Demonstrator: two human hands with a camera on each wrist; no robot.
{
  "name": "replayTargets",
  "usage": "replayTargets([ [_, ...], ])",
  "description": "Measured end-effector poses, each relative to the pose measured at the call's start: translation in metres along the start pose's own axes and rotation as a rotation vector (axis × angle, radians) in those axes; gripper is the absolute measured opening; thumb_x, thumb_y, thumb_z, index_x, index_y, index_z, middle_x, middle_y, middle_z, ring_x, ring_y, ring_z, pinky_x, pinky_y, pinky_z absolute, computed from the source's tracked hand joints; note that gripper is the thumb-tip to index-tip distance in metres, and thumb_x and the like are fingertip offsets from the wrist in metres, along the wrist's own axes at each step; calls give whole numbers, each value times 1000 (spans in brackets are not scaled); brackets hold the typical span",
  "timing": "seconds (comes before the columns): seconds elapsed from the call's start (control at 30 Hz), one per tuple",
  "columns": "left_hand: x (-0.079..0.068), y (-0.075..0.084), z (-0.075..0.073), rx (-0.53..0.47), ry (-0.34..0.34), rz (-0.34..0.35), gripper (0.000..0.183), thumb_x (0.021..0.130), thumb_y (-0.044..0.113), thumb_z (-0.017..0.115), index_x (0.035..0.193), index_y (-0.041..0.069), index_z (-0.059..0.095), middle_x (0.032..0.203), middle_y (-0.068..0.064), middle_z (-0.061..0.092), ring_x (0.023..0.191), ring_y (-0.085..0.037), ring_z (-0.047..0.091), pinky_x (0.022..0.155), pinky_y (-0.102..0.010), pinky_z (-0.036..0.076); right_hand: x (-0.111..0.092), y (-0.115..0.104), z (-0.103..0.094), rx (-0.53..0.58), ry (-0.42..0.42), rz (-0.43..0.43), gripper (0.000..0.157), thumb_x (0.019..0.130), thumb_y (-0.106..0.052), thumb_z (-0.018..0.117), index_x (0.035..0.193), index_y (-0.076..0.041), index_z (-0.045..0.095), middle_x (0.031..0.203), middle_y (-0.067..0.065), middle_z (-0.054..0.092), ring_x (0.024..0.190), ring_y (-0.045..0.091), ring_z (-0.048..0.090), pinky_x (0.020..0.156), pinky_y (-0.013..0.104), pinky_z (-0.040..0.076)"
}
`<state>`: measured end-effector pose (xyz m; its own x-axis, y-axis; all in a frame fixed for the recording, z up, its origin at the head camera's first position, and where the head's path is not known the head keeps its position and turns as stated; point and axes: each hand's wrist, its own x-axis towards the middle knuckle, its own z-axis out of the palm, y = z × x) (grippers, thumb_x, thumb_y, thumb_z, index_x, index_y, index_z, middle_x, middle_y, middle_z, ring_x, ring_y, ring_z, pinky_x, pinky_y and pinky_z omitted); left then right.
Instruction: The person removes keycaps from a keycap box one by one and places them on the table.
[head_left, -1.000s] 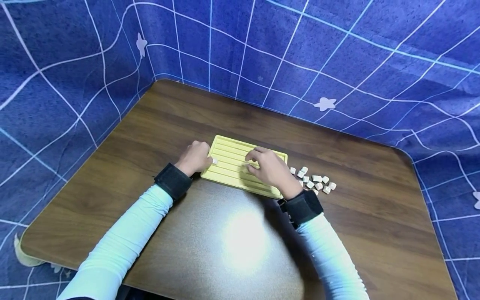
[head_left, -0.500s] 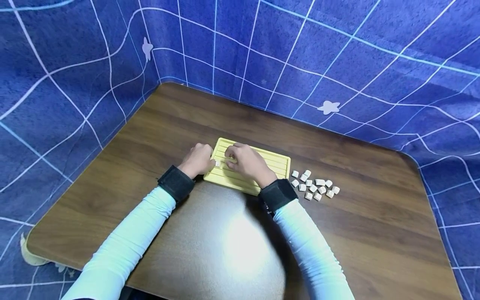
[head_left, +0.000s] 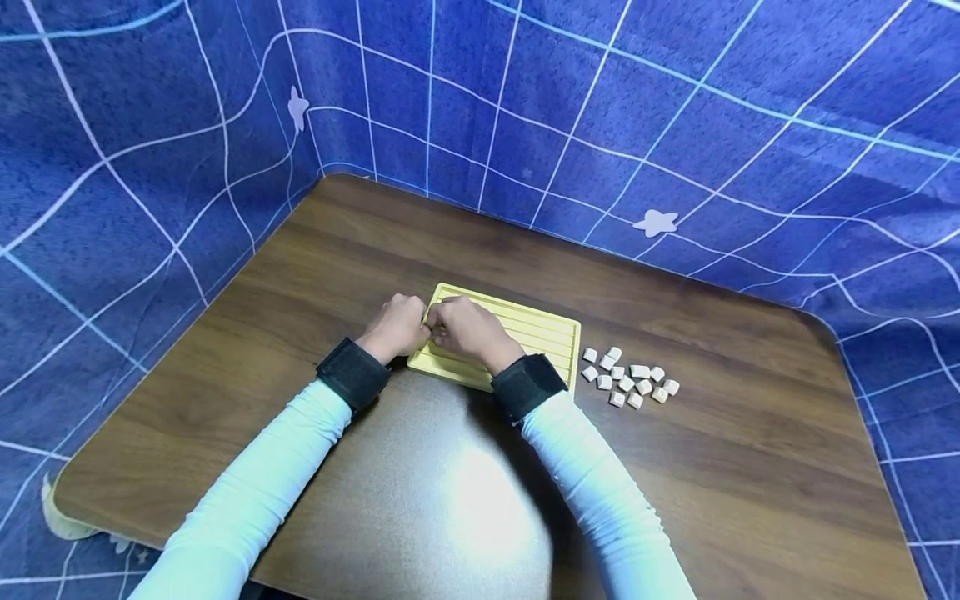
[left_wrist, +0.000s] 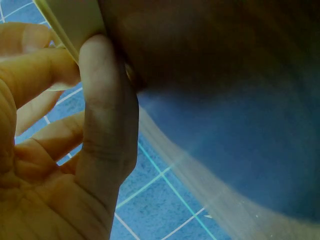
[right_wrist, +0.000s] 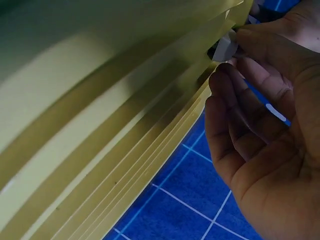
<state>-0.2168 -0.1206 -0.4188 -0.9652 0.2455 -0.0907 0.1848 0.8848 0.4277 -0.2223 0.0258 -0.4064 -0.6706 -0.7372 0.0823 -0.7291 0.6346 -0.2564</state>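
Observation:
A yellow ridged tray [head_left: 543, 333] lies on the table in the head view. My left hand [head_left: 401, 327] grips its left end; in the left wrist view the thumb [left_wrist: 102, 75] presses one side of the tray [left_wrist: 82, 22] while other fingers lie on the opposite side. Over the tray's left part, close against the left hand, is my right hand [head_left: 468, 329]. In the right wrist view its thumb and forefinger pinch a small white keycap [right_wrist: 226, 47] at a groove of the tray, the other fingers curled below. The head view hides this keycap behind the fingers.
Several loose white keycaps [head_left: 626, 383] lie scattered on the brown wooden table [head_left: 750, 467], just right of the tray. Blue curtains [head_left: 600, 100] with white lines hang along the table's back and left sides.
My right hand has moved left across the tray until it meets the left hand. The keycap seen earlier by the left thumb is now covered in the head view. The left hand keeps its grip.

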Motion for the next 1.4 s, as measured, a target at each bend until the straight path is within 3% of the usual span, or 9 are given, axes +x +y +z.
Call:
replayTargets([
  [0.13, -1, 0, 0, -6, 4, -5, 25, 75, 4, 56, 53, 11, 43, 64, -10, 52, 58, -24, 48, 52, -36, 42, 1, -1, 2, -11, -18, 21, 7, 75, -3, 66, 80, -8, 66, 75, 2, 62, 72, 13, 54, 63, 30, 50],
  [0.33, -2, 1, -1, -7, 11, -8, 26, 74, 4, 56, 54, 11, 42, 68, -13, 55, 60, -26, 50, 53, -38, 44, 1, -2, 3, -6, -27, 63, 9, 76, -7, 68, 85, -10, 66, 81, 2, 68, 74, 13, 57, 65, 31, 53],
  [0.83, -2, 1, 0, 19, 8, -19, 19, 77, 8, 60, 59, 6, 52, 73, -17, 60, 64, -28, 53, 58, -42, 48, -3, -4, 0, -12, -30, 66, 10, 77, -7, 67, 86, -10, 68, 80, 1, 67, 75, 11, 58, 67, 30, 54],
  [1.13, -2, 2, 0, 4, -8, -23, 26, 80, 10, 58, 58, 9, 45, 65, -10, 50, 60, -26, 50, 53, -38, 43, -28, 5, -14, 21, 66, 5, 8, 74, -4, 70, 81, -8, 69, 77, 4, 65, 73, 12, 57, 66, 29, 53],
  [1.4, -2, 1, 0, -14, -16, -24, 33, 82, 9, 56, 55, 10, 38, 60, -5, 35, 55, -22, 41, 48, -32, 36, -56, 23, -26, 48, 136, 33, 10, 75, -2, 68, 83, -5, 71, 80, 8, 67, 74, 15, 58, 67, 33, 54],
])
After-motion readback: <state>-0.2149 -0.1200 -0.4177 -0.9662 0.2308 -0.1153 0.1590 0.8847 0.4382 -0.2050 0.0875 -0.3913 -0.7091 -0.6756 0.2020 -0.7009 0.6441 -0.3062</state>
